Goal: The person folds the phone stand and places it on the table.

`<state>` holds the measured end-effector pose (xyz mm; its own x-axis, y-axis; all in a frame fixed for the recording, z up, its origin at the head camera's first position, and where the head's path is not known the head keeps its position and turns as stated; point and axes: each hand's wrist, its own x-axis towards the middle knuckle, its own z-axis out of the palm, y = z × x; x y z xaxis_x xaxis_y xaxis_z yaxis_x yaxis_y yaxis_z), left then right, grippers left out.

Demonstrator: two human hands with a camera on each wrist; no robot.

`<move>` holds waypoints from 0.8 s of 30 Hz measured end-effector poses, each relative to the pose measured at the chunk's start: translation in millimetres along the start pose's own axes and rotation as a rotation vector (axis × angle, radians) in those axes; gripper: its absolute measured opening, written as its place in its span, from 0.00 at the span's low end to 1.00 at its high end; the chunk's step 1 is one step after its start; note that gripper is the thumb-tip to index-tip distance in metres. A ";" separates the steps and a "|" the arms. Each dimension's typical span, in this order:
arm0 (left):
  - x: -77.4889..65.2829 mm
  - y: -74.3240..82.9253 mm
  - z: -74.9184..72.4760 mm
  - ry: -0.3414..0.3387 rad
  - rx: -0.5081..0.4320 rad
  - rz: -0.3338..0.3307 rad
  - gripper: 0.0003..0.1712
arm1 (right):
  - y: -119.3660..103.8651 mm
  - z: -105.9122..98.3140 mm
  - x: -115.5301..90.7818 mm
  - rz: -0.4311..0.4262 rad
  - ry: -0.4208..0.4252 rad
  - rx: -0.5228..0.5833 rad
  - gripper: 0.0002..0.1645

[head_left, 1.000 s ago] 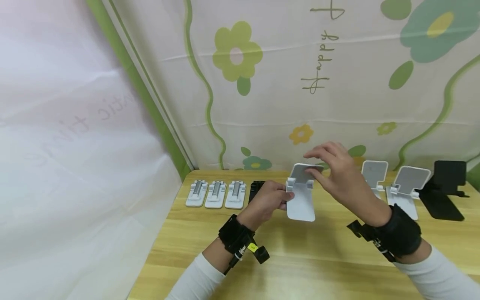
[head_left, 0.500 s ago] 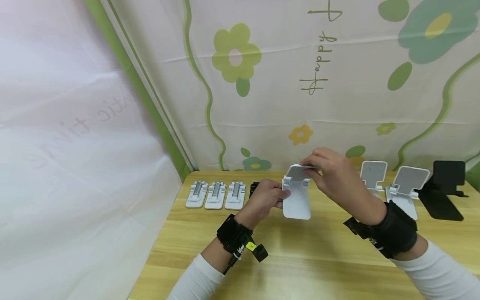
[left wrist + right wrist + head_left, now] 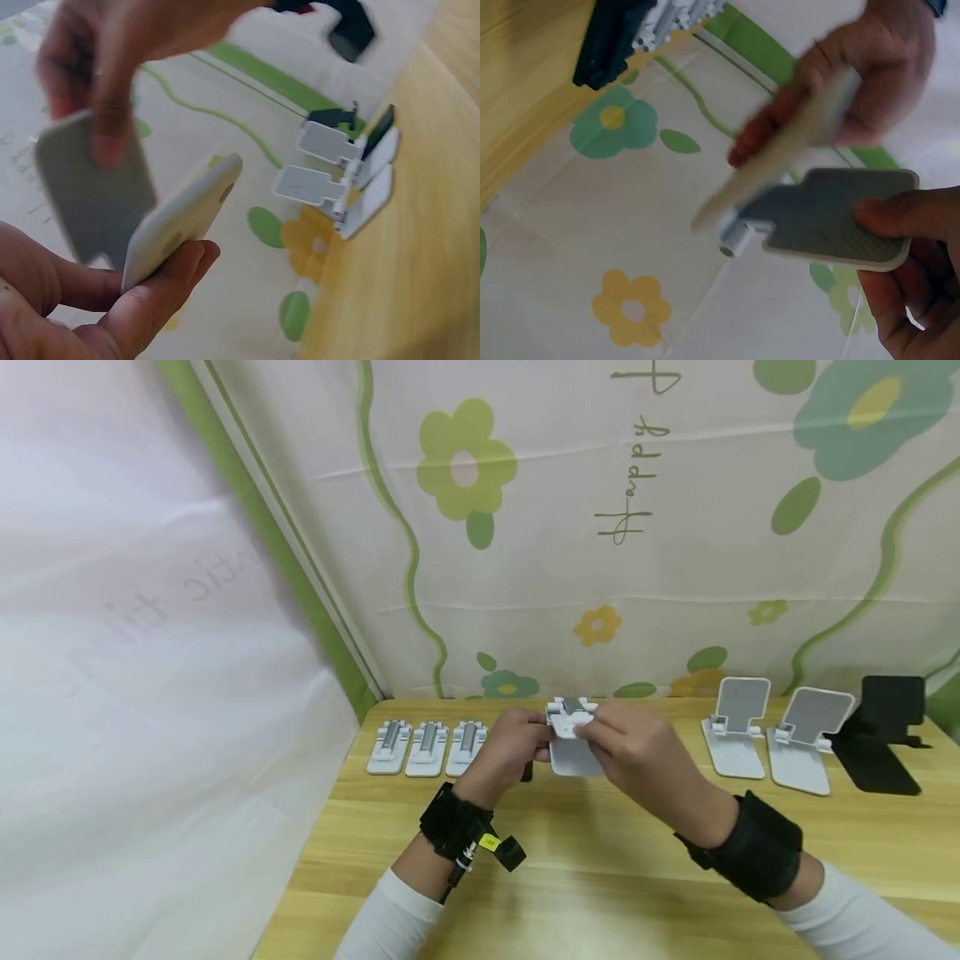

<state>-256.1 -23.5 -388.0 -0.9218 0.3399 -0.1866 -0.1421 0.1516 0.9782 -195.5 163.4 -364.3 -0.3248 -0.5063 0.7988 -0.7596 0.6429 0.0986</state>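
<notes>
A white phone stand with a grey pad (image 3: 576, 758) is held above the table between both hands. My left hand (image 3: 512, 745) grips its base from the left, and the left wrist view shows the fingers and thumb around the base's edge (image 3: 184, 221). My right hand (image 3: 637, 756) pinches the stand's upper plate, thumb on the grey pad (image 3: 825, 214) in the right wrist view. The plate is tilted down over the base at the hinge. Partly hidden by my left hand, a black folded phone stand (image 3: 528, 772) lies on the table.
Three white folded phone stands (image 3: 427, 749) lie in a row at the left back. Two white unfolded stands (image 3: 799, 760) and a black unfolded one (image 3: 876, 764) stand at the right. A flowered cloth (image 3: 540, 568) hangs behind the wooden table (image 3: 600, 893).
My right hand has taken hold of the upper plate and swung it down toward the base. Both hands and the stand have shifted slightly left.
</notes>
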 end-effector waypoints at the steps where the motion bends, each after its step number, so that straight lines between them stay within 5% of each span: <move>1: -0.2 1.3 -1.9 0.007 -0.013 0.003 0.16 | -2.3 3.0 -0.9 -0.015 0.003 -0.006 0.17; 6: -2.7 7.7 -8.6 0.006 -0.050 0.022 0.17 | -10.5 13.7 -6.2 -0.053 0.011 -0.041 0.16; 9: -3.1 9.4 -10.5 0.007 -0.047 0.025 0.17 | -13.2 17.9 -8.8 -0.068 0.026 -0.061 0.06; 16: -3.9 8.9 -13.3 0.016 -0.043 0.015 0.16 | -17.2 19.8 -10.8 -0.051 0.011 -0.074 0.11; 19: -3.8 6.3 -15.4 0.014 -0.044 0.025 0.16 | -13.1 13.1 -7.7 0.104 -0.062 0.080 0.15; 24: -3.0 2.0 -18.8 -0.004 -0.088 0.028 0.16 | 6.5 -4.4 -3.0 0.690 -0.253 0.449 0.20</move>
<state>-260.4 -41.6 -383.8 -0.9243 0.3468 -0.1593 -0.1475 0.0603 0.9872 -197.0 171.7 -363.4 -0.8711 -0.2330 0.4323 -0.4797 0.5923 -0.6474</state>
